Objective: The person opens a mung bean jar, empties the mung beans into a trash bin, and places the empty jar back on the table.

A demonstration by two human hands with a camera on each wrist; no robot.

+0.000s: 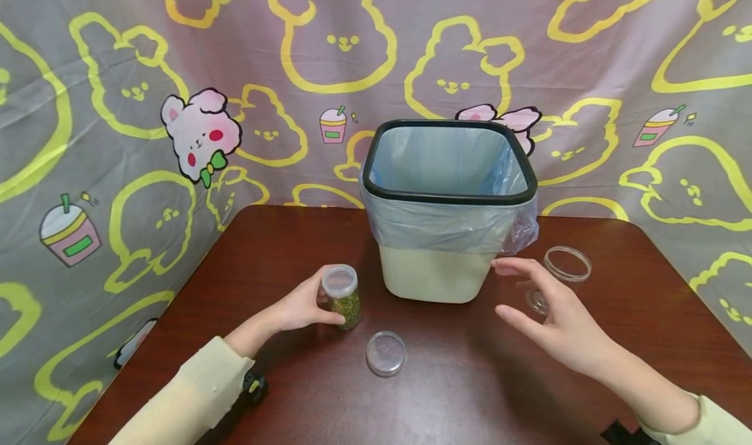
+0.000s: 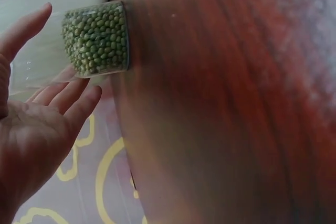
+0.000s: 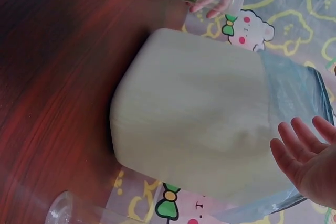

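My left hand (image 1: 302,301) holds a clear jar of green beans (image 1: 346,305), thumb on the near side and fingers round the back. The jar has a translucent lid (image 1: 339,279) on top and stands upright at the tabletop. In the left wrist view, the green beans (image 2: 97,39) fill its lower part, and the fingers of my left hand (image 2: 44,119) reach behind it. My right hand (image 1: 555,321) hovers empty right of the bin (image 1: 435,272), thumb and fingers spread apart. The right wrist view has this right hand (image 3: 315,161) before the bin's bag-covered upper side.
A blue-tinted bag (image 1: 446,226) lines the bin and folds over beneath its black rim (image 1: 449,198). One loose clear round lid (image 1: 386,353) lies in front. An open clear jar (image 1: 566,264) stands at the right, partly behind my right hand. Patterned cloth (image 1: 235,53) surrounds the brown table (image 1: 446,393).
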